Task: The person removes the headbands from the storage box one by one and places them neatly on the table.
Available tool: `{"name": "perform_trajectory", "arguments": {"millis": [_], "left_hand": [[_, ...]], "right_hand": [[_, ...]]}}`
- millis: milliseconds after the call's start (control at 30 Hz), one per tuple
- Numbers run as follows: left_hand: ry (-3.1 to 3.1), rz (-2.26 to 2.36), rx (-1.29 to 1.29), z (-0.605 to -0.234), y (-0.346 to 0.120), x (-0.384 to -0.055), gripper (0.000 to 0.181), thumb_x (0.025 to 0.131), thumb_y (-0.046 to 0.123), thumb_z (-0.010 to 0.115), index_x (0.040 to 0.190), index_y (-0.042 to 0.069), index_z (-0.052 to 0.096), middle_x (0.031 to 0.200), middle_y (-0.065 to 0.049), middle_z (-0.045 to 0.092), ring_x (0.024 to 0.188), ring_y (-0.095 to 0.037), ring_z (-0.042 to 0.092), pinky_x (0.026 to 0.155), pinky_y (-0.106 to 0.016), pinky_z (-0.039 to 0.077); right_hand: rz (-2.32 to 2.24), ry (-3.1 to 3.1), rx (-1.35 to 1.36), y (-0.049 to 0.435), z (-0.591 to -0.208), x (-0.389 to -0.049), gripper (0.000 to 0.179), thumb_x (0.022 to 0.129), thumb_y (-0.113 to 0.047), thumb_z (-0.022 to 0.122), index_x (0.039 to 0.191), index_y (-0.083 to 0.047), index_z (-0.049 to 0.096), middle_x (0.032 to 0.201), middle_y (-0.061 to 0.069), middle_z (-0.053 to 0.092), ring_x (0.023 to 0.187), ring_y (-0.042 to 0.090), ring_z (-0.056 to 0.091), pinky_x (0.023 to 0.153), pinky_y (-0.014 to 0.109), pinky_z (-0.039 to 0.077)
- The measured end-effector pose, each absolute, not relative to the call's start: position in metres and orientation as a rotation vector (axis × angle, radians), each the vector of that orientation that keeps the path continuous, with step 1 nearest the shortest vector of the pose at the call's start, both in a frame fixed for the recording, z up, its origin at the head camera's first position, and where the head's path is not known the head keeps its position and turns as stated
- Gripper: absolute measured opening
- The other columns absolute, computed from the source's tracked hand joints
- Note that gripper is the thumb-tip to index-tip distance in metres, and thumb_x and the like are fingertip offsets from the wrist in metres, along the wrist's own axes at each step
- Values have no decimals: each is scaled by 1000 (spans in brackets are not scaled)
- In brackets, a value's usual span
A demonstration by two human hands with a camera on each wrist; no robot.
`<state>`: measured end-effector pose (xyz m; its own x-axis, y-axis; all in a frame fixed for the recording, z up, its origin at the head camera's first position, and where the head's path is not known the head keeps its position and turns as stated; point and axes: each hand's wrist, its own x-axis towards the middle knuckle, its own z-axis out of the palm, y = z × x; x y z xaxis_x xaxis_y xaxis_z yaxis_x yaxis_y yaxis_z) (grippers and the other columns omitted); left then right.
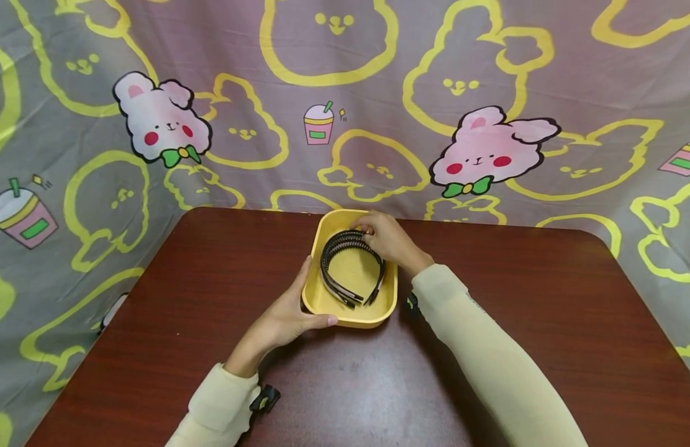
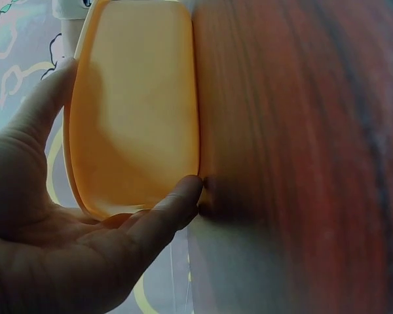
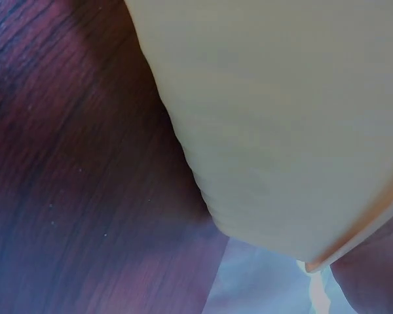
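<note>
A yellow rectangular tray with raised walls stands on the table. Several black headbands with toothed bands lie together inside it, their open ends toward the near side. My left hand grips the tray's near left corner, thumb along the near wall and fingers along the left wall. In the left wrist view, that hand spans the tray's outer wall. My right hand reaches over the far right rim and pinches the headbands at their far curve; its fingertips are partly hidden. The tray's outer wall fills much of the right wrist view.
The dark reddish-brown table extends around the tray on all sides. Behind its far edge hangs a curtain printed with cartoon rabbits and cups. Each sleeve carries a black wrist strap, the left one near the cuff.
</note>
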<state>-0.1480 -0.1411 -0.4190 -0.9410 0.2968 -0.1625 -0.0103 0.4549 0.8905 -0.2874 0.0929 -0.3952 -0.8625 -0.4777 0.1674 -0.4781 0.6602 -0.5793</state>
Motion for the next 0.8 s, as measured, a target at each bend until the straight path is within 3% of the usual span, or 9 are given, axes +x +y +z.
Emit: {"name": "perform_trajectory", "arguments": {"millis": [800], "left_hand": [[2398, 1513, 273, -419, -141, -148, 130, 82, 21, 92, 170, 23, -5, 178, -8, 3, 162, -31, 13, 131, -55, 14]], "right_hand": [[995, -2855, 772, 101, -377, -282, 39, 94, 11, 57, 121, -8, 78, 101, 14, 65, 89, 27, 57, 82, 39, 48]]}}
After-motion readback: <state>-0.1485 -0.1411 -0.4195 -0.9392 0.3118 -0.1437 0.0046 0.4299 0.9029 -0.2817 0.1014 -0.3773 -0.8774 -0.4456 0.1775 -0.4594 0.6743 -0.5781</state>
